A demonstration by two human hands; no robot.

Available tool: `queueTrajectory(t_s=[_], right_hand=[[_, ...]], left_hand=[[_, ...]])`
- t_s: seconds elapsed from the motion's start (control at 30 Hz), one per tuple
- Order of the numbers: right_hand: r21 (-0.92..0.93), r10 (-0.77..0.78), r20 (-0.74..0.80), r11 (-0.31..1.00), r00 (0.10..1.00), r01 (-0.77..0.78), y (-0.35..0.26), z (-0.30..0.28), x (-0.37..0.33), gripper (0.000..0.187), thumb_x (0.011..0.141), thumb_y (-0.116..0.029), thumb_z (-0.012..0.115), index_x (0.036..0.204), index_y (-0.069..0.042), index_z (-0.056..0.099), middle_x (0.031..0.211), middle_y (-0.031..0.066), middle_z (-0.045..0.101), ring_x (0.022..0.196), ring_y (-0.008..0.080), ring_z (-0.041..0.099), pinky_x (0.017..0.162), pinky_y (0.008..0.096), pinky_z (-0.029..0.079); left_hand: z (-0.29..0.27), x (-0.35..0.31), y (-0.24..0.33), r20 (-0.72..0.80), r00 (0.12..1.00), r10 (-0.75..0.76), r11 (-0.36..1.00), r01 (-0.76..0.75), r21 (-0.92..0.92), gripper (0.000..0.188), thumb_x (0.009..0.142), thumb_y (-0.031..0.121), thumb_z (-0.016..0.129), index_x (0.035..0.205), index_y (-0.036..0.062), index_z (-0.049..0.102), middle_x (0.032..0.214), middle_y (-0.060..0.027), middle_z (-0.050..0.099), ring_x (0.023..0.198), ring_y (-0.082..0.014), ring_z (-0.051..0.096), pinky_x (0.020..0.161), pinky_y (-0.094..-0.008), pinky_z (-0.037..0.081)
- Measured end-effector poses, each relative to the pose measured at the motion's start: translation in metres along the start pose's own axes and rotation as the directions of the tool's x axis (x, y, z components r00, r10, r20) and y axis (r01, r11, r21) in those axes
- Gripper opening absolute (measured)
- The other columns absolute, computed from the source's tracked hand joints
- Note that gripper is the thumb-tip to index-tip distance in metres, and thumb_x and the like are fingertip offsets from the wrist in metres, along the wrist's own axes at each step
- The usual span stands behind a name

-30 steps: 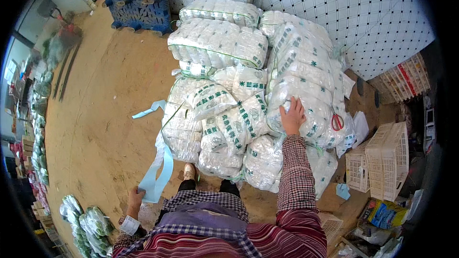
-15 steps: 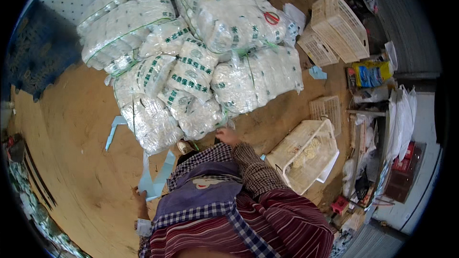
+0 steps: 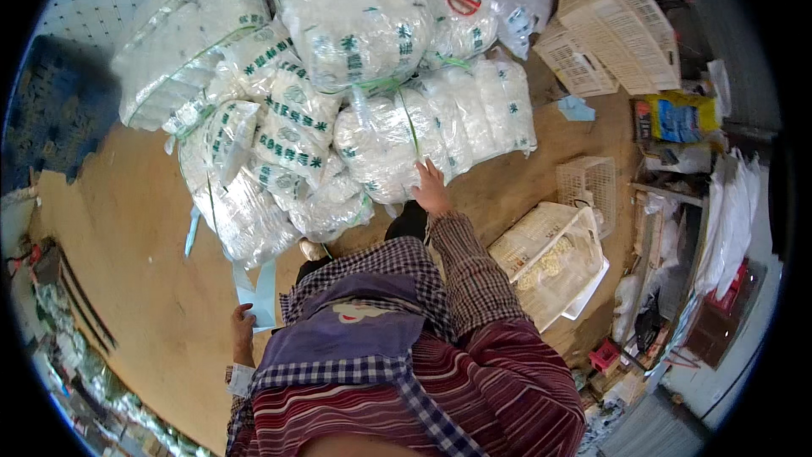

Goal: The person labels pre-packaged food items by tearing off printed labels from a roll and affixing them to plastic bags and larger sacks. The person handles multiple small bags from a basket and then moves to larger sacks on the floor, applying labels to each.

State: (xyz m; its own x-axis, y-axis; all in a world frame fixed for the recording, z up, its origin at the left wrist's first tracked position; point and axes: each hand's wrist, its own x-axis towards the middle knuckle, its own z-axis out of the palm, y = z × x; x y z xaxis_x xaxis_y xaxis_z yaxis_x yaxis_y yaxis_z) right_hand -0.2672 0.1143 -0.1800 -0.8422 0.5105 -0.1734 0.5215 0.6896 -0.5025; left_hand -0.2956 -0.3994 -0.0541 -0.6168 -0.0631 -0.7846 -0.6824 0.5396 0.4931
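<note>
My left hand (image 3: 243, 326), low beside my body, has its fingers closed on the edge of a light-blue strip of sheet (image 3: 263, 309). That strip hangs next to the front corner of the stacked bags. My right hand (image 3: 434, 193) reaches forward, fingers stretched out, to the front of a clear plastic bundle (image 3: 385, 144) packed with white contents. Its fingertips lie at the lower end of a green tie (image 3: 409, 123) around that bundle; whether they touch it I cannot tell. Red-handled scissors (image 3: 463, 2) rest on the upper bags at the back.
A cream plastic crate (image 3: 541, 241) with pale pieces inside lies tilted at my right. More crates (image 3: 622, 21) are stacked at the far right, near a cluttered shelf (image 3: 668, 195). A blue plastic pallet-like panel (image 3: 55, 110) stands at the left. Another light-blue strip (image 3: 192, 231) lies on the floor.
My right hand has risen from beside my knee to the front of the bundle. My left hand still holds the light-blue strip. The view has shifted, and I stand more upright.
</note>
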Motion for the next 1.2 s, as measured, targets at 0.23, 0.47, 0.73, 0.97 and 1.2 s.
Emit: queueTrajectory(t_s=[0.23, 0.47, 0.73, 0.97, 1.2], right_hand=[[-0.216, -0.121, 0.478, 0.944, 0.870, 0.250, 0.026, -0.033, 0.057, 0.032, 0.073, -0.011, 0.047, 0.105, -0.006, 0.048, 0.100, 0.0073, 0.045, 0.105, 0.0226, 0.037, 0.077, 0.0386, 0.035], [-0.158, -0.120, 0.649, 0.945, 0.751, 0.288, 0.037, -0.024, 0.075, 0.020, 0.073, -0.014, 0.047, 0.086, -0.007, 0.061, 0.097, 0.0128, 0.052, 0.098, 0.0262, 0.044, 0.081, 0.0416, 0.029], [-0.069, -0.075, 0.479, 0.990, 0.875, 0.123, 0.134, -0.099, 0.082, 0.045, 0.070, -0.006, 0.052, 0.112, -0.012, 0.039, 0.097, 0.0079, 0.052, 0.095, 0.0197, 0.048, 0.084, 0.0429, 0.028], [-0.544, 0.002, 0.573, 0.748, 0.819, 0.379, 0.209, -0.180, 0.147, 0.031, 0.071, -0.007, 0.048, 0.102, -0.011, 0.050, 0.107, 0.0023, 0.050, 0.103, 0.0175, 0.041, 0.090, 0.0435, 0.022], [-0.611, -0.014, 0.609, 0.629, 0.793, 0.480, 0.280, -0.217, 0.195, 0.026, 0.073, -0.011, 0.047, 0.098, -0.013, 0.053, 0.107, 0.0013, 0.049, 0.102, 0.0192, 0.040, 0.087, 0.0427, 0.024]], left_hand=[[0.094, -0.065, 0.036, -0.078, 0.978, -0.195, 0.969, 0.204, 0.138, 0.031, 0.061, -0.001, 0.046, 0.091, -0.0007, 0.054, 0.070, -0.0040, 0.048, 0.061, -0.0125, 0.045, 0.054, -0.0232, 0.037], [0.182, -0.049, 0.118, -0.099, 0.995, -0.018, 0.975, 0.039, 0.218, 0.026, 0.066, 0.002, 0.045, 0.091, 0.0007, 0.053, 0.066, -0.0040, 0.046, 0.058, -0.0120, 0.042, 0.052, -0.0258, 0.035], [0.264, -0.038, 0.141, -0.083, 0.981, 0.174, 0.925, -0.134, 0.355, 0.036, 0.073, 0.008, 0.055, 0.107, 0.0048, 0.044, 0.080, -0.0129, 0.050, 0.070, -0.0204, 0.049, 0.061, -0.0342, 0.040], [0.304, -0.034, 0.115, -0.142, 0.951, 0.275, 0.788, -0.139, 0.599, 0.050, 0.068, 0.004, 0.057, 0.114, 0.0033, 0.038, 0.113, -0.0196, 0.041, 0.099, -0.0367, 0.045, 0.075, -0.0404, 0.041], [0.370, -0.076, 0.160, -0.099, 0.916, 0.388, 0.678, -0.211, 0.704, 0.043, 0.071, 0.000, 0.052, 0.112, 0.0028, 0.040, 0.120, -0.0156, 0.037, 0.097, -0.0332, 0.047, 0.067, -0.0398, 0.044]])
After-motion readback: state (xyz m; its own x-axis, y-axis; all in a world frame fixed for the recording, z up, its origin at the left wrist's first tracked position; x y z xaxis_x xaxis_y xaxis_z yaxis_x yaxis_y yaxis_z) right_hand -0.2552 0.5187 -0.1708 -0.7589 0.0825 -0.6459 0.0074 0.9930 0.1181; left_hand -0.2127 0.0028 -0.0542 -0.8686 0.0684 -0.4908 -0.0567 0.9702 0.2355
